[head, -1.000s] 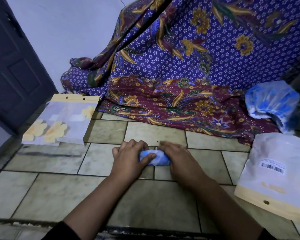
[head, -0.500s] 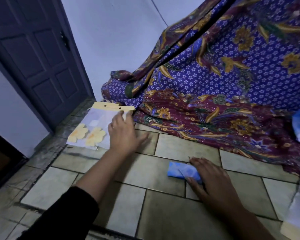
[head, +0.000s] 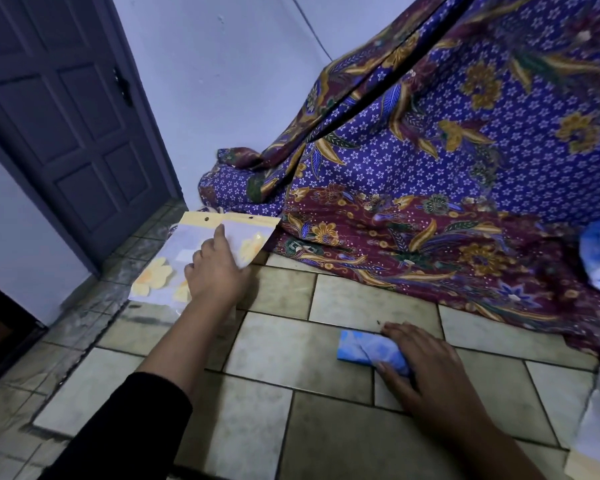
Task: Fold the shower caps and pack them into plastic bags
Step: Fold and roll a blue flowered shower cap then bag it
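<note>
Folding looks done: my right hand clasps the folded blue patterned shower cap, lower right of frame. My left hand lies on the clear flower-printed plastic bag, centre left; pinching or not, I can't tell. Next, open its mouth.

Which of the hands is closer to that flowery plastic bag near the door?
Left. The left hand is on the plastic bag itself; the right hand is off to its right, holding the folded shower cap.

Two hands, one folded cap
</note>
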